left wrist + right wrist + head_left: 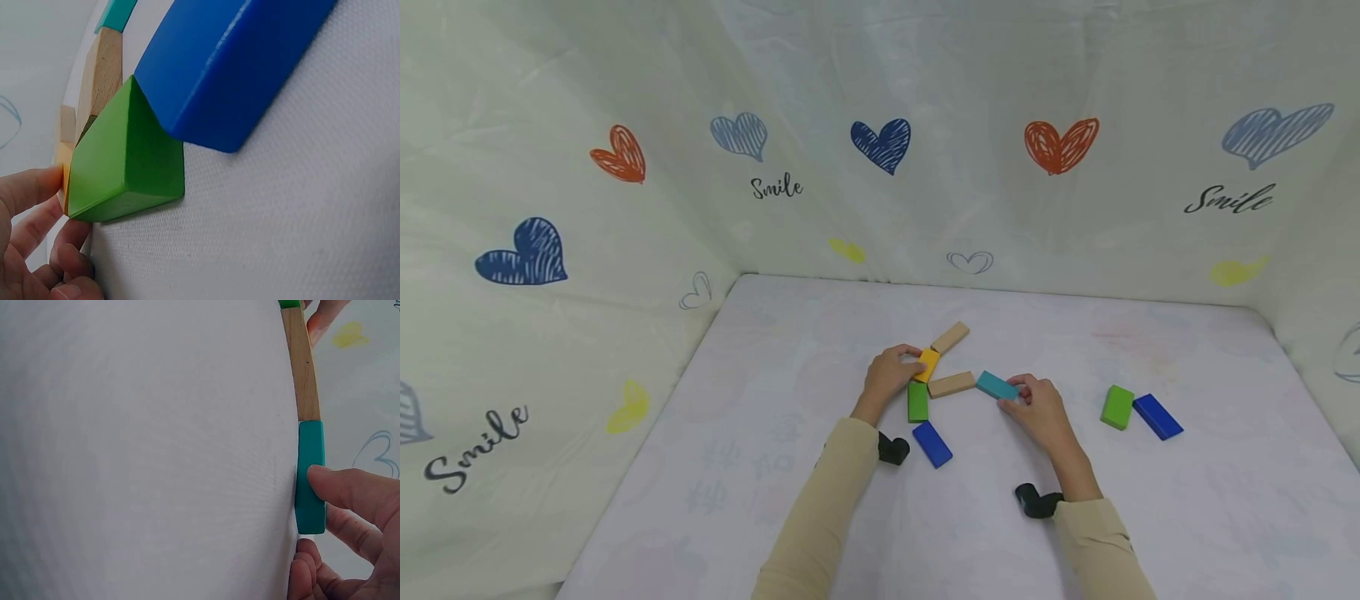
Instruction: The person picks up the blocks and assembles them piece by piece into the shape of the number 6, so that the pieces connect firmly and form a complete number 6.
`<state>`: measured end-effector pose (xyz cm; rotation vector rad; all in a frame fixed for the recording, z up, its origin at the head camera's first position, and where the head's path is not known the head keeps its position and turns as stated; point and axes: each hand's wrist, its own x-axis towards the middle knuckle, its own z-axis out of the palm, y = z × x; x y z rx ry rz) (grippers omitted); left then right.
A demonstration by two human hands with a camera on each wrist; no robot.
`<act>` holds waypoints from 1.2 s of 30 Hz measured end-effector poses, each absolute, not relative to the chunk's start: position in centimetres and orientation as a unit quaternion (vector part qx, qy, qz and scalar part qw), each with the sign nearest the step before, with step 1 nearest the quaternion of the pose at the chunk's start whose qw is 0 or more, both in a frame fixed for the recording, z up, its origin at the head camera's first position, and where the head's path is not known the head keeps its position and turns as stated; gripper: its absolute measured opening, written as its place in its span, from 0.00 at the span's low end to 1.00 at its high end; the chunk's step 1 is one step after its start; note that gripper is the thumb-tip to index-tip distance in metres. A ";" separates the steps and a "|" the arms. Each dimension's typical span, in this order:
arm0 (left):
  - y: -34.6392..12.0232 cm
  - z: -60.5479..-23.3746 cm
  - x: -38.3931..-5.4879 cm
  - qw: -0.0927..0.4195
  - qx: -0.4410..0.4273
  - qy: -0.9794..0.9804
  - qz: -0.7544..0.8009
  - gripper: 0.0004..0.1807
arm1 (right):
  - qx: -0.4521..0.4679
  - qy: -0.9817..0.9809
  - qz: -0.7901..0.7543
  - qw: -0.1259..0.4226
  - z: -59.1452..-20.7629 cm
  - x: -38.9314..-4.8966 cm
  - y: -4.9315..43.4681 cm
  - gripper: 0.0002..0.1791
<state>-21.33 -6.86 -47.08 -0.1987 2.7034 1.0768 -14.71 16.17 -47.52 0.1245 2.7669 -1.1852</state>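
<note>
Between its thumb and fingers, my left hand (889,372) pinches a yellow block (928,364); in the left wrist view only a sliver of that yellow block (65,169) shows behind a green block (103,153). My right hand (1041,408) holds a teal block (997,385) by its right end, the thumb on the near side of the teal block (310,512). One plain wooden block (952,384) spans from near the green block to the teal one. Another wooden block (951,337) extends up and right from the yellow one. Below the green block lies a blue block (932,444), angled.
To the right, a second green block (1117,407) and a second blue block (1158,417) lie side by side on the white table (1210,517). A pale wall sheet (970,200) printed with hearts rises behind the table's back edge.
</note>
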 end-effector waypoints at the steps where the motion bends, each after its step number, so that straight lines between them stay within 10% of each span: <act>1: -6.8 -47.0 -21.3 0.112 -0.068 0.921 0.367 0.17 | 0.043 0.917 -0.392 0.065 -47.5 -14.7 16.2 0.22; 36: -6.8 -47.1 -21.3 0.112 -0.071 0.918 0.374 0.16 | 0.039 0.904 -0.420 0.066 -47.5 -14.1 17.0 0.30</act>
